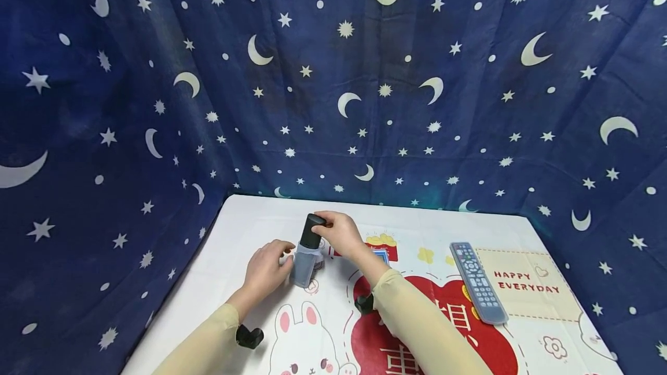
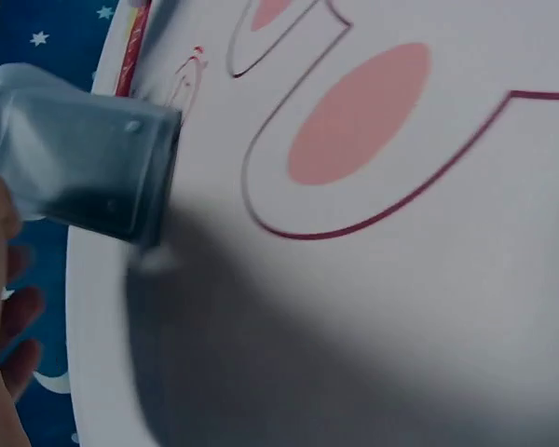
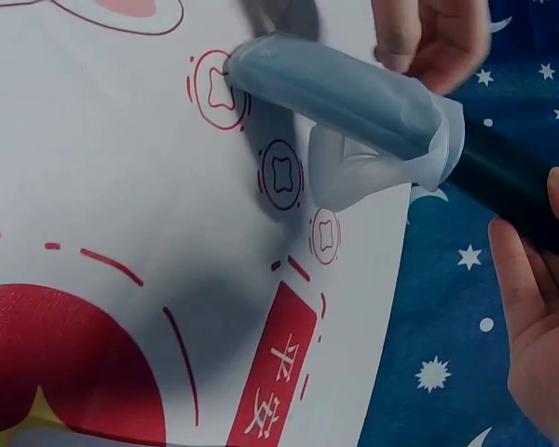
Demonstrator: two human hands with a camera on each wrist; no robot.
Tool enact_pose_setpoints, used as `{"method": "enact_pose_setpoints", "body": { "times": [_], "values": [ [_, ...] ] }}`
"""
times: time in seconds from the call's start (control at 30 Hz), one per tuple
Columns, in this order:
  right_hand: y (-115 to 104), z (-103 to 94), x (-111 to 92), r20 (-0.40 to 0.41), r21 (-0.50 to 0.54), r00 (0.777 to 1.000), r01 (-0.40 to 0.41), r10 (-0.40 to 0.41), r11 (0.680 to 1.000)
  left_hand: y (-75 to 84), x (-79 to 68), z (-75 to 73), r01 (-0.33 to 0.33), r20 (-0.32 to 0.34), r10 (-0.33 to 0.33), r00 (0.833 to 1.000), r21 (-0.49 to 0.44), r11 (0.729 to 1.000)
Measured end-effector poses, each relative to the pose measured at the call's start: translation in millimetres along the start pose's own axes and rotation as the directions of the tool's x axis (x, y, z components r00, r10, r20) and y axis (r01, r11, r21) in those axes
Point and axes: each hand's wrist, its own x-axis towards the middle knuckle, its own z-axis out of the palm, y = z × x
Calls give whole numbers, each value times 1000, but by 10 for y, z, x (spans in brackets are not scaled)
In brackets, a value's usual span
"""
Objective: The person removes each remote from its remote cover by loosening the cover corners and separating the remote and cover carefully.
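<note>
At the near edge, cream sleeves (image 1: pixel 427 323) enter over a white printed tablecloth (image 1: pixel 250 219), with a black fitting (image 1: pixel 250 337) at each wrist. To the right, a grey remote control (image 1: pixel 478 282) in a clear-looking cover lies flat, keys up, beside printed lettering reading "HAPPY EVERYDAY". The left hand (image 1: pixel 267 268) stands at the side of a translucent sleeve (image 1: pixel 303 269), its thumb and fingers loosely bent and parted; whether they touch it cannot be determined. The sleeve slants down towards the tablecloth, and in the right wrist view a loose flap hangs below its collar. A dark slab-like device (image 1: pixel 311 233) sits partly inside, its bare black end projecting up from the collar. The right hand (image 1: pixel 339 233) grips that bare end between thumb and fingers. A blue-edged item (image 1: pixel 383 256) is partly hidden behind the right forearm; its nature cannot be determined. Beyond the table hangs a dark blue curtain (image 1: pixel 333 74) patterned with pale moons and stars.
</note>
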Motion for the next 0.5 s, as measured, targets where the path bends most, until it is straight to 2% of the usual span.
{"method": "enact_pose_setpoints", "body": {
  "times": [0.07,0.13,0.23,0.3,0.5],
  "values": [
    [-2,24,2,-4,-17,1000,-7,7,1000,20,-25,6,-39,-50,38,998,-8,999],
    [-9,40,11,-10,-37,1000,-12,11,999,51,-36,17,-111,-98,112,989,9,994],
    [-18,50,36,-31,-60,999,-24,22,998,115,-23,44,-232,-136,238,962,55,971],
    [-26,51,48,-46,-71,999,-32,29,997,159,-9,71,-288,-144,298,944,86,954],
    [-53,46,95,-86,-121,994,-76,66,990,249,63,148,-340,-171,359,917,130,931]
  ]
}}
